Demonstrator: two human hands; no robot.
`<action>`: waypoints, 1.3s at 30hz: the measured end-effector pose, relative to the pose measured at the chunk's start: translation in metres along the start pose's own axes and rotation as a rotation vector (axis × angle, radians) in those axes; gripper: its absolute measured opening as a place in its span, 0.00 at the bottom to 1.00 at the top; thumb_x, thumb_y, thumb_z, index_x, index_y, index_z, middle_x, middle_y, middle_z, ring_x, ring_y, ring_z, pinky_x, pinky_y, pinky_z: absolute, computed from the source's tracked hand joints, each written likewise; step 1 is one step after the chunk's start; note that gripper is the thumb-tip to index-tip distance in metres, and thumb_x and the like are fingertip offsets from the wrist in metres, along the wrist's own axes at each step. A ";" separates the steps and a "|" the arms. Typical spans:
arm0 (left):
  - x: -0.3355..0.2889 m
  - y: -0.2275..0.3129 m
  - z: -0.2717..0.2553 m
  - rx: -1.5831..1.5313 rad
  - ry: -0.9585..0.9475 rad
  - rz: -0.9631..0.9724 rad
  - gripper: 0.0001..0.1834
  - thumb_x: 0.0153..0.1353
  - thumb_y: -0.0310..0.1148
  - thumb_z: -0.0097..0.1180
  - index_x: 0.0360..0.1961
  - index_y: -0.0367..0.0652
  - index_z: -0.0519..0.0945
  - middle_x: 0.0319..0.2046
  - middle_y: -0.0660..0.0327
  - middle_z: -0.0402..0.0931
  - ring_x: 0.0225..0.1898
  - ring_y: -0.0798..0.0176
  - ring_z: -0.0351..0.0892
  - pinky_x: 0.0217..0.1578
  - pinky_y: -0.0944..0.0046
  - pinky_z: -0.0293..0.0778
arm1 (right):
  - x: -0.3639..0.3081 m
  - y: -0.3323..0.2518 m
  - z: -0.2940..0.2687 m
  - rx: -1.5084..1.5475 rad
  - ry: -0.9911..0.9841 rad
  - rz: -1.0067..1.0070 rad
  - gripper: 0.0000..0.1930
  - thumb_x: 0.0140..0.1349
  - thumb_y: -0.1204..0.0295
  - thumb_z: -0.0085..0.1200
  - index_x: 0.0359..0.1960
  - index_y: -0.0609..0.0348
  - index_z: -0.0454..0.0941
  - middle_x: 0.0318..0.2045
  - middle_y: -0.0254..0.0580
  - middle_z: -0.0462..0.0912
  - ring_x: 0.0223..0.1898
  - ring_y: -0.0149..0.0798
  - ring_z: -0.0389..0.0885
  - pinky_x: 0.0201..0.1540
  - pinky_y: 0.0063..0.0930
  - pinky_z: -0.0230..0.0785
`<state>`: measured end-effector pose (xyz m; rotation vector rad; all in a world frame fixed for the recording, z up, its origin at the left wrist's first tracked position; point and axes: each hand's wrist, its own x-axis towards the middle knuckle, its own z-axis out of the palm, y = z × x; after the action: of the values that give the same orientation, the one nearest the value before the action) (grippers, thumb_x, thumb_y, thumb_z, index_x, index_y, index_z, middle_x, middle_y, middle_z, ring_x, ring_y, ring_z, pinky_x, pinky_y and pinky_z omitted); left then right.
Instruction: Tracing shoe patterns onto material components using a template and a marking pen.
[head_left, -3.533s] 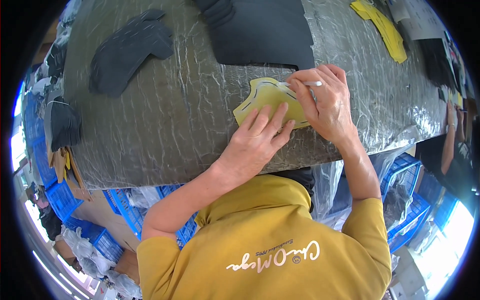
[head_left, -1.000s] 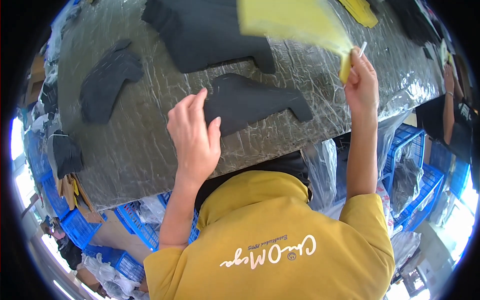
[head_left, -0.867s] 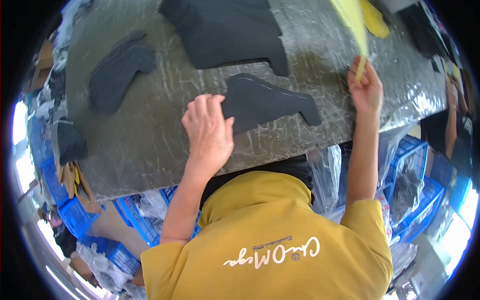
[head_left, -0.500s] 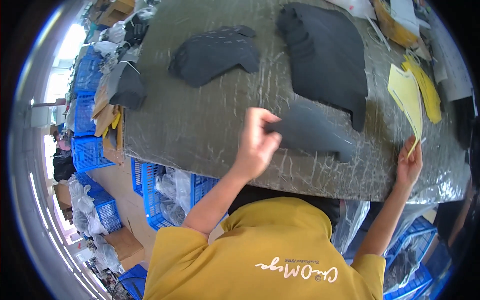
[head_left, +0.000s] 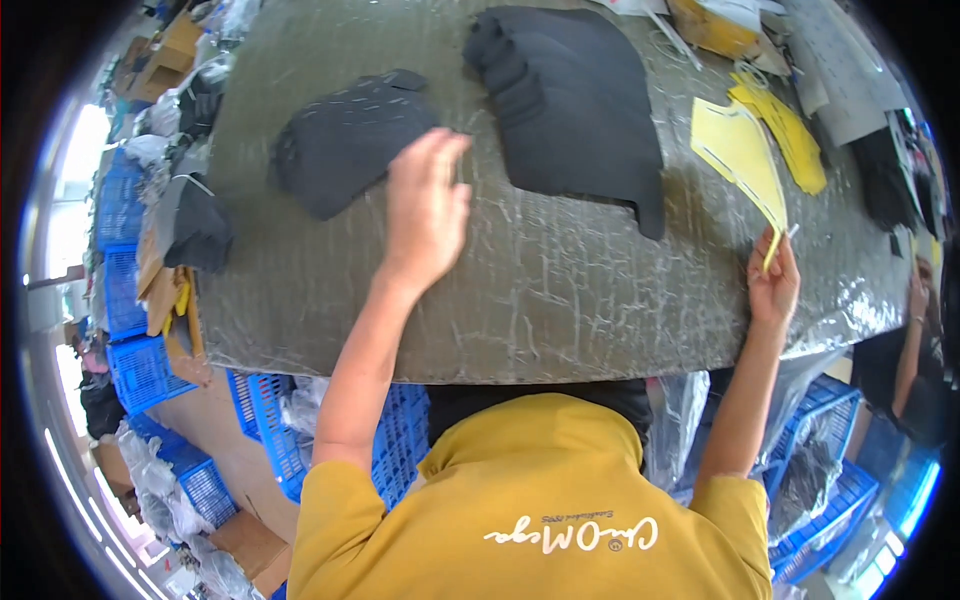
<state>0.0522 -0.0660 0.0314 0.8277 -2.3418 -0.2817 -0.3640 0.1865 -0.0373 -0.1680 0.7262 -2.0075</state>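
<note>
My left hand [head_left: 428, 208] is at the right edge of the left pile of dark grey cut pieces [head_left: 345, 145], fingers stretched out and nothing visible in them. Short pale marks run across the top of that pile. At the right, my right hand [head_left: 774, 285] pinches the narrow tip of a yellow flat pattern template [head_left: 745, 160], which has pale slots along it. A thin white stick, perhaps a pen, pokes out beside those fingers. Between the hands, farther back, lies a larger fanned stack of dark grey cut pieces [head_left: 575, 105].
A second yellow piece [head_left: 795, 150] lies beyond the template, near a yellow-brown container [head_left: 715, 30] and papers. Blue crates [head_left: 400, 430] with plastic bags stand under the table's [head_left: 560, 340] near edge. More crates and bags line the left. Another person's arm [head_left: 910, 350] shows at far right.
My left hand has moved left to the marked pile and let go of the dark grey cut piece it held. The right hand still pinches the yellow template. The whole view has shifted.
</note>
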 end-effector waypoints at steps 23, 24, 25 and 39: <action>-0.084 0.090 0.009 -0.574 -0.201 -0.288 0.29 0.58 0.19 0.46 0.63 0.36 0.67 0.68 0.44 0.62 0.69 0.48 0.63 0.70 0.51 0.60 | -0.086 0.053 0.101 -1.512 -0.084 0.101 0.07 0.66 0.75 0.59 0.45 0.62 0.82 0.30 0.31 0.82 0.30 0.23 0.78 0.35 0.21 0.72; -0.080 0.093 0.008 -0.519 -0.271 -0.211 0.28 0.58 0.21 0.50 0.62 0.37 0.68 0.69 0.44 0.61 0.70 0.44 0.61 0.70 0.49 0.58 | -0.086 0.055 0.104 -1.512 -0.077 0.104 0.07 0.66 0.75 0.59 0.45 0.62 0.82 0.30 0.31 0.82 0.30 0.23 0.78 0.35 0.21 0.72; -0.076 0.099 0.009 -0.486 -0.307 -0.133 0.28 0.57 0.23 0.59 0.61 0.40 0.70 0.69 0.42 0.60 0.71 0.37 0.59 0.70 0.45 0.58 | -0.086 0.057 0.106 -1.511 -0.069 0.092 0.07 0.66 0.76 0.59 0.44 0.61 0.83 0.29 0.33 0.82 0.29 0.23 0.78 0.35 0.22 0.72; -0.068 0.107 0.020 -0.191 -0.549 0.050 0.37 0.53 0.28 0.71 0.64 0.46 0.69 0.74 0.47 0.54 0.76 0.39 0.52 0.72 0.38 0.56 | -0.088 0.059 0.112 -1.581 -0.125 -0.040 0.06 0.64 0.79 0.56 0.42 0.62 0.81 0.29 0.39 0.80 0.25 0.31 0.78 0.31 0.28 0.73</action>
<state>0.0281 0.0601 0.0241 0.6538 -2.7722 -0.7820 -0.2290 0.1904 0.0357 -1.1757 2.0413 -0.9885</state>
